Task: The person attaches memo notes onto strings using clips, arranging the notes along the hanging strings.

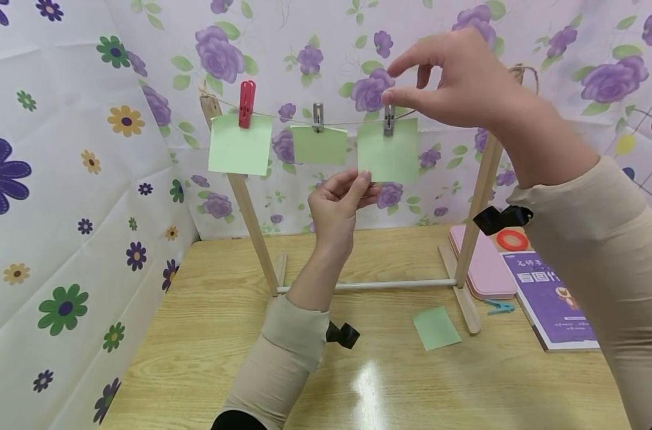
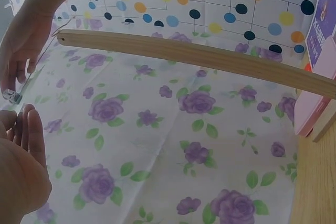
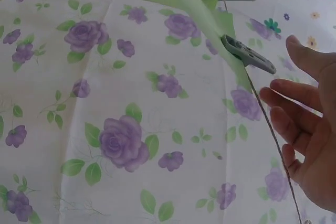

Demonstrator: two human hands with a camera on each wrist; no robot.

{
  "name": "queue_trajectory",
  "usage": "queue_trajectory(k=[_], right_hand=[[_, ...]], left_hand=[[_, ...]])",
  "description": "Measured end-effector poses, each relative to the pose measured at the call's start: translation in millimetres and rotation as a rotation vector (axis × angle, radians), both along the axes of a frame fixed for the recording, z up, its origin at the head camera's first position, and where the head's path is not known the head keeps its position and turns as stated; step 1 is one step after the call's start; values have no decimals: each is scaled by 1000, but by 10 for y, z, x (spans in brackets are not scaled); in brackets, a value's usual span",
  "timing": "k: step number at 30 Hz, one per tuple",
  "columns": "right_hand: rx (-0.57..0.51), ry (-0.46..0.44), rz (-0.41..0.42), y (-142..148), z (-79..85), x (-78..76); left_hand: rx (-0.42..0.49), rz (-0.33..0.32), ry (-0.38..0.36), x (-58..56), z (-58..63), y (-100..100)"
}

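Note:
My left hand (image 1: 337,206) pinches the lower left corner of a green paper note (image 1: 388,156) between thumb and fingers. A grey clothespin (image 1: 388,121) clamps that note's top edge to a string. Beside this clothespin, my right hand (image 1: 463,80) is raised with thumb and fingers spread apart; the right wrist view shows a gap between the fingers and the clothespin (image 3: 247,55). Further left on the string, another grey clothespin (image 1: 318,117) holds a shorter-looking green note (image 1: 319,146). At the left end, a red clothespin (image 1: 246,104) holds a third green note (image 1: 240,146).
The string runs between two wooden posts (image 1: 253,230) joined low down by a white rod (image 1: 393,285). A loose green note (image 1: 436,328) lies on the table (image 1: 197,358). At right are a pink case (image 1: 484,266), a blue clothespin (image 1: 500,307), an orange ring (image 1: 511,240) and a purple book (image 1: 554,310).

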State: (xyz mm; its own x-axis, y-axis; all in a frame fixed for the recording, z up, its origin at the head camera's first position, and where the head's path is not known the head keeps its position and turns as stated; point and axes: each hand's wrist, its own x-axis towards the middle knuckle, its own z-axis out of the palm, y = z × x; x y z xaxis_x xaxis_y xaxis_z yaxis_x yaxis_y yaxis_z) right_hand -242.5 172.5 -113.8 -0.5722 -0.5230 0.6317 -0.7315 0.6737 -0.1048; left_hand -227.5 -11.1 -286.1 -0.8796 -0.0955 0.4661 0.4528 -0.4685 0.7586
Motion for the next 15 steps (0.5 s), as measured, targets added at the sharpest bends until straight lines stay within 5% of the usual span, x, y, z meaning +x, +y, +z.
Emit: queue_trajectory(k=[8,15], right_hand=[[-236,383,126,-22,-117,-46],[-781,633,175,-127,-499,78]], left_hand=[[-16,4,-17,-20,17,20],[-47,-13,-35,-37,20,52]])
